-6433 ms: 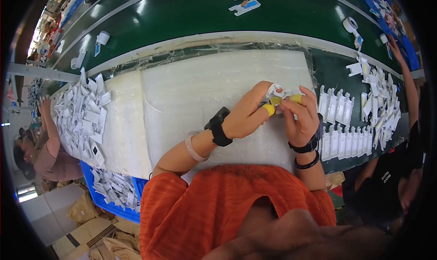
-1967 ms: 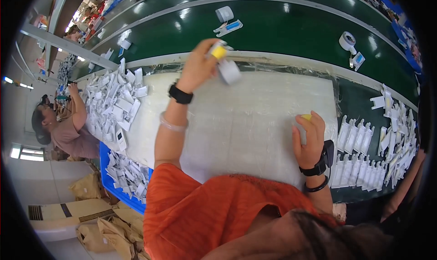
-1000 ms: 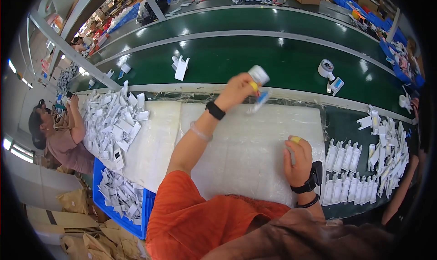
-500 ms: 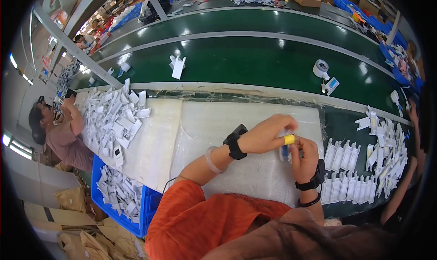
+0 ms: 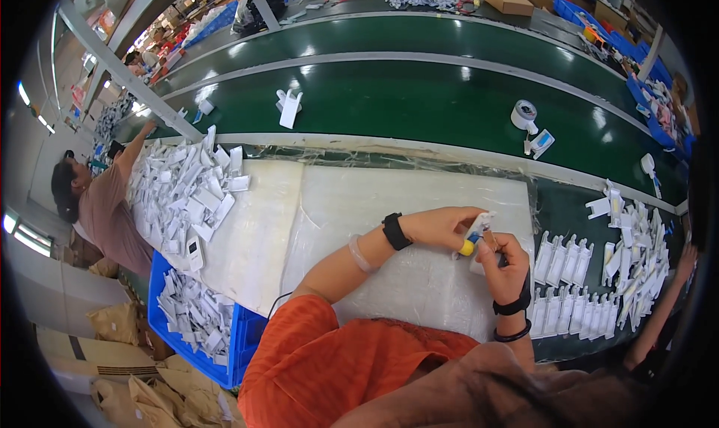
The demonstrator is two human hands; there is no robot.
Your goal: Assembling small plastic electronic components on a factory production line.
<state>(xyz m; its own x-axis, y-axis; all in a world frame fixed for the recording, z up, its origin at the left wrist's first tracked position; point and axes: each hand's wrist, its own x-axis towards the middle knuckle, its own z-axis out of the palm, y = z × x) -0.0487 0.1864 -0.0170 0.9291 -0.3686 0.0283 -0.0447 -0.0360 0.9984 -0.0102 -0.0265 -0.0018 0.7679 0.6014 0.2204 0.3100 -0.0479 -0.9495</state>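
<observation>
Both hands meet over the padded work surface, right of its middle. My left hand (image 5: 448,227), with a yellow wrap on its thumb, is closed on a small white plastic part (image 5: 484,221) that has some blue on it. My right hand (image 5: 508,265) pinches the same part from the right, close to the left fingertips. Fingers cover much of the part, so its full shape is hidden. To the right of my right hand stand rows of white plastic housings (image 5: 563,262), with a looser heap of housings (image 5: 636,256) beyond them.
A large pile of white parts (image 5: 187,192) lies at the left, above a blue bin (image 5: 243,338) filled with similar pieces. Ahead runs a green conveyor belt (image 5: 389,102) carrying a white tape roll (image 5: 523,115) and loose parts. A co-worker (image 5: 108,211) sits at the far left.
My left hand has lowered and turned, so the white part now shows between both hands. My right hand has dropped slightly. The co-worker at left has stretched an arm toward the belt.
</observation>
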